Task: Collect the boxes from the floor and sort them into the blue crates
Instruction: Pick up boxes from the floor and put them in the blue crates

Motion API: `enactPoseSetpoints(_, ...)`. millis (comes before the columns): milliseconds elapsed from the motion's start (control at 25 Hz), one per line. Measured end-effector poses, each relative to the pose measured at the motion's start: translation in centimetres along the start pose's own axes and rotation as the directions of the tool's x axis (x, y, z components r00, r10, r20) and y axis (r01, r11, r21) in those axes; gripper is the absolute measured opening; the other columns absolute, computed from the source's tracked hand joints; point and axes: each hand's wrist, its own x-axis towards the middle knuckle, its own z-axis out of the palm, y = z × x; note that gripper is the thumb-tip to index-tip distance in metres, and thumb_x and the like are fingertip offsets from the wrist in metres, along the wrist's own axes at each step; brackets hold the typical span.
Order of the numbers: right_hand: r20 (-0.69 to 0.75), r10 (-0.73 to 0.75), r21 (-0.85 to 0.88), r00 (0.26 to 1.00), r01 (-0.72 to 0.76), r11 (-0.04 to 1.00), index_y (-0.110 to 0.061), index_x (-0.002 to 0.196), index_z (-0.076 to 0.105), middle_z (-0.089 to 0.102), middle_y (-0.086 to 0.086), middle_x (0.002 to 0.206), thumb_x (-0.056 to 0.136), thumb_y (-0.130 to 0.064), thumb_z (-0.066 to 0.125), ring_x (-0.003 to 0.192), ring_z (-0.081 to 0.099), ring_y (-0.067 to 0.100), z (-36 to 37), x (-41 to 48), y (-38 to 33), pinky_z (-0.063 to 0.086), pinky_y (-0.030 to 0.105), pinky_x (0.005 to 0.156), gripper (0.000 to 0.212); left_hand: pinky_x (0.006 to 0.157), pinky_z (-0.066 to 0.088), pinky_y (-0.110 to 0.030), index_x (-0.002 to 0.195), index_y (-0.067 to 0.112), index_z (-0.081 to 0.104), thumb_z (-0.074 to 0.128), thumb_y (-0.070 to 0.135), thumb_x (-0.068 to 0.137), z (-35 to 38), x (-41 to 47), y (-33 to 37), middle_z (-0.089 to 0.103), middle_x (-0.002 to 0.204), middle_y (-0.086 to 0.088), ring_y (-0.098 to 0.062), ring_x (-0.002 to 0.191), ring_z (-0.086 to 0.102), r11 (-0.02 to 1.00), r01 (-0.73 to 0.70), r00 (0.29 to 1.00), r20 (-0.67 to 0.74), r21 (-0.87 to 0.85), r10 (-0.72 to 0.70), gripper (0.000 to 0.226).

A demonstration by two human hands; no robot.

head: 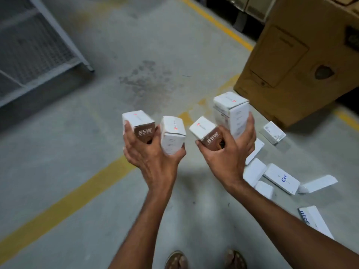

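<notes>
Concrete floor at your right holds loose boxes, uncollected. Your left hand and right hand each clasp two picked boxes; no crates in view, sorting remains.

We list: left hand, right hand, forearms bare along whole visible length. We list: brown strapped sandals, one per foot.

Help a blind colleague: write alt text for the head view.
The left hand and right hand each hold two white boxes above a grey floor with yellow lines. More boxes lie on it at right, near a cardboard carton.
</notes>
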Motion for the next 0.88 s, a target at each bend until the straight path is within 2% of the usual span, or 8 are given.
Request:
enactPoseSetpoints(80,-0.03,-0.026,0.031,0.999,0.027,0.999,-0.029,0.116,0.072,0.017,0.016,0.168,0.072,-0.058,0.085,0.155,0.016,0.035,-4.8,0.8,-6.4,0.028,0.055,0.119,0.054,0.122,0.017,-0.057,0.131,0.032,0.067,0.083,0.052,0.057,-7.8,2.0,1.2,0.01,0.169,-0.018,-0.04,0.156,0.012,0.993,-0.064,0.996,-0.048,0.097,0.069,0.078)
enactPoseSetpoints(160,-0.077,-0.137,0.027,0.988,0.14,0.99,-0.025,0.119,0.074,0.021,0.023,0.166,0.076,-0.055,0.083,0.154,0.019,0.039,-9.2,1.3,-13.1,0.026,0.054,0.12,0.053,0.124,0.015,-0.057,0.13,0.03,0.068,0.089,0.049,0.054,-15.9,3.6,1.6,0.013,0.169,-0.02,-0.042,0.156,0.013,0.968,-0.152,0.982,-0.082,0.2,0.171,0.08)
enactPoseSetpoints(240,-0.12,-0.242,0.027,0.963,0.247,0.969,-0.021,0.114,0.076,0.028,0.027,0.161,0.081,-0.047,0.082,0.152,0.025,0.043,-12.7,2.0,-19.7,0.026,0.053,0.12,0.043,0.126,0.011,-0.056,0.134,0.029,0.065,0.093,0.051,0.049,-23.6,5.7,2.1,0.01,0.17,-0.017,-0.043,0.157,0.01,0.928,-0.22,0.968,-0.051,0.301,0.246,0.092)
enactPoseSetpoints(320,-0.128,-0.33,0.044,0.935,0.338,0.94,-0.014,0.102,0.077,0.034,0.03,0.158,0.084,-0.04,0.079,0.149,0.029,0.046,-15.0,2.4,-26.6,0.027,0.052,0.12,0.031,0.124,0.015,-0.057,0.136,0.027,0.061,0.092,0.049,0.049,-30.6,8.3,2.3,0.008,0.171,-0.014,-0.044,0.157,0.01,0.899,-0.21,0.965,-0.064,0.383,0.253,0.095)
enactPoseSetpoints(400,-0.107,-0.395,0.111,0.912,0.406,0.907,-0.011,0.095,0.076,0.033,0.029,0.158,0.082,-0.036,0.079,0.148,0.03,0.047,-16.2,2.6,-34.4,0.029,0.051,0.121,0.029,0.124,0.015,-0.055,0.136,0.027,0.06,0.09,0.046,0.052,-37.3,11.3,1.3,0.007,0.172,-0.014,-0.043,0.157,0.01,0.896,-0.151,0.97,-0.112,0.419,0.216,0.091)
enactPoseSetpoints(480,-0.066,-0.374,0.18,0.925,0.38,0.908,-0.016,0.1,0.077,0.028,0.025,0.162,0.075,-0.041,0.08,0.148,0.028,0.045,-16.4,3.2,-41.9,0.036,0.05,0.117,0.036,0.125,0.013,-0.054,0.136,0.033,0.06,0.085,0.049,0.057,-42.7,14.9,-0.4,0.003,0.172,-0.013,-0.041,0.157,0.007,0.927,-0.057,0.974,-0.183,0.37,0.133,0.085)
enactPoseSetpoints(680,-0.023,-0.275,0.362,0.961,0.264,0.894,-0.031,0.114,0.073,0.018,0.015,0.167,0.065,-0.059,0.083,0.148,0.024,0.038,-13.7,4.3,-60.1,0.045,0.048,0.109,0.057,0.123,0.015,-0.058,0.123,0.041,0.066,0.073,0.075,0.055,-54.3,25.6,-5.8,-0.009,0.171,-0.007,-0.038,0.155,0.005,0.985,0.157,0.957,-0.256,0.064,-0.136,0.076)
enactPoseSetpoints(880,0.016,-0.28,0.434,0.96,0.245,0.867,-0.036,0.125,0.069,0.013,0.011,0.169,0.066,-0.065,0.081,0.15,0.019,0.034,-10.8,6.4,-74.1,0.045,0.042,0.109,0.067,0.123,0.017,-0.06,0.125,0.041,0.066,0.075,0.073,0.059,-63.2,35.5,-10.6,-0.014,0.169,-0.007,-0.039,0.154,0.007,0.987,0.159,0.94,-0.309,0.023,-0.144,0.075)
